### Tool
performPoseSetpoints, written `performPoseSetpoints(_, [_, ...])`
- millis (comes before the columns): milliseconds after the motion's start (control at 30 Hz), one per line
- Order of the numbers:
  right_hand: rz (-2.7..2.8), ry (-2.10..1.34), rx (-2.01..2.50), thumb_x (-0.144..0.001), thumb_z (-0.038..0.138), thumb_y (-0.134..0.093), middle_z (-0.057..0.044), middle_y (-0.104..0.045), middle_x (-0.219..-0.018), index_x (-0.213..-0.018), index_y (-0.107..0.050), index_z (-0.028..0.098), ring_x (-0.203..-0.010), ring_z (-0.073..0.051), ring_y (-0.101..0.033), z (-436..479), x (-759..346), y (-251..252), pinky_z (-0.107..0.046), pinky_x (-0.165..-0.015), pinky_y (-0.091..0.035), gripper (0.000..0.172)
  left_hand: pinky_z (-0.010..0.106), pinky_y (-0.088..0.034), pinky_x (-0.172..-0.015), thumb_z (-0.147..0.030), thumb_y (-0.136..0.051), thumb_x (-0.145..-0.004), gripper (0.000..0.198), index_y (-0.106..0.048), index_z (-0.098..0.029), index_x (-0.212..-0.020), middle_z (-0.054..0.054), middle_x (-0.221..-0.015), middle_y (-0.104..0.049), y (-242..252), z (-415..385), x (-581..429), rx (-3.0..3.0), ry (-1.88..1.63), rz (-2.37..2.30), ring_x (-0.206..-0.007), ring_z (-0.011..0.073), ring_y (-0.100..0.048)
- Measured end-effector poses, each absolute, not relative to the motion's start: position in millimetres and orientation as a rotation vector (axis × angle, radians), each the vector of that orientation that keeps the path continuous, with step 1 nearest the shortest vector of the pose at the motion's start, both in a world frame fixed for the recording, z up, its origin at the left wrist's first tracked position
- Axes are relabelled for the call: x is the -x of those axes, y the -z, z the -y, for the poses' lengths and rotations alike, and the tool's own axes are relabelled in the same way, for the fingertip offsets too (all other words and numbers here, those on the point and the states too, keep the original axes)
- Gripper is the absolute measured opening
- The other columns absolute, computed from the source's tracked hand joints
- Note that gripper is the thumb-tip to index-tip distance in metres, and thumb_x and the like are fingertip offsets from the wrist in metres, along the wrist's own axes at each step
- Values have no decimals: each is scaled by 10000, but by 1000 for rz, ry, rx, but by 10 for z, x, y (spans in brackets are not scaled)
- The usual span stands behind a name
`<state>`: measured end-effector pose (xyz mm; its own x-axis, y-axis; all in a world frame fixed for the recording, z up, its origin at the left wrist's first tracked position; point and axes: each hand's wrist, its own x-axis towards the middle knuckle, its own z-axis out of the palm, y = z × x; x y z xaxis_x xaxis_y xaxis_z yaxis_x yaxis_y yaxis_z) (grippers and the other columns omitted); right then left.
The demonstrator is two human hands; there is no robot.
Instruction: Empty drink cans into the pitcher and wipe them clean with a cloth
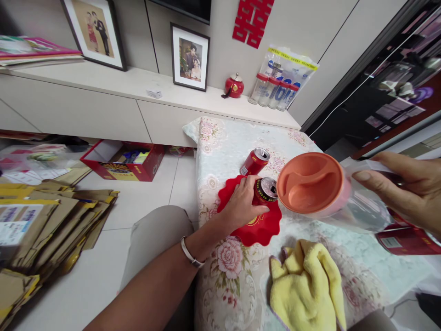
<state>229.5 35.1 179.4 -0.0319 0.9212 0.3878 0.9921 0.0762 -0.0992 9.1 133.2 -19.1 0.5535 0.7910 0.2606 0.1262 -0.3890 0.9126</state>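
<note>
one red can [267, 189] stands on the scalloped red plate [272, 225], the left hand [243, 201] wrapped around its side. close by, the right hand [413, 186] pinches the handle [367, 166] of a tilted clear jug [365, 214] with an orange top [319, 174]. a second can [255, 162] stands behind; a yellow cloth [306, 285] lies nearer the person on the flowered tablecloth [230, 262].

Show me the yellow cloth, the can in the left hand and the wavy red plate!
Yellow cloth [306, 286]: head view, on its folded middle.
Can [267, 188]: head view, on its silvery top.
Wavy red plate [255, 240]: head view, on its near rim.
</note>
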Motion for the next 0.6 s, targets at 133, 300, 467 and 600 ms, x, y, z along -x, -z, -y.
performPoseSetpoints(133, [2024,291,1852,-908,669,-565,23,-373,-424,-795,-664,258,-314,-131,-349,-365,-2302,-1802,-307,-309,-253,438,534,-437,-1144,-130,-772,-709,657,-435,-218,-1266,126,-1314,-560,186,-1332,-88,-1848,-891,-749,-1307,343,-537])
performPoseSetpoints(300, [1985,258,1870,-918,662,-548,14,-368,-420,-783,-658,276,-303,-135,-346,-341,-2271,-1780,-319,-313,-239,423,530,-439,-1148,-127,-764,-716,646,-431,-213,-1262,128,-1312,-560,177,-1328,-81,-1857,-887,-750,-1305,341,-541])
performPoseSetpoints(467, [1962,261,1893,-917,644,-541,10,-364,-424,-777,-650,275,-307,-136,-338,-326,-2278,-1765,-329,-319,-240,409,523,-442,-1142,-138,-779,-713,657,-433,-207,-1267,132,-1309,-563,187,-1326,-85,-1858,-891,-750,-1303,342,-541])
performPoseSetpoints(600, [1967,268,1906,-902,673,-531,5,-363,-435,-762,-639,280,-319,-144,-342,-328,-2285,-1765,-337,-334,-245,431,523,-436,-1144,-141,-778,-710,665,-435,-202,-1277,140,-1318,-561,195,-1330,-88,-1852,-889,-748,-1307,344,-538])
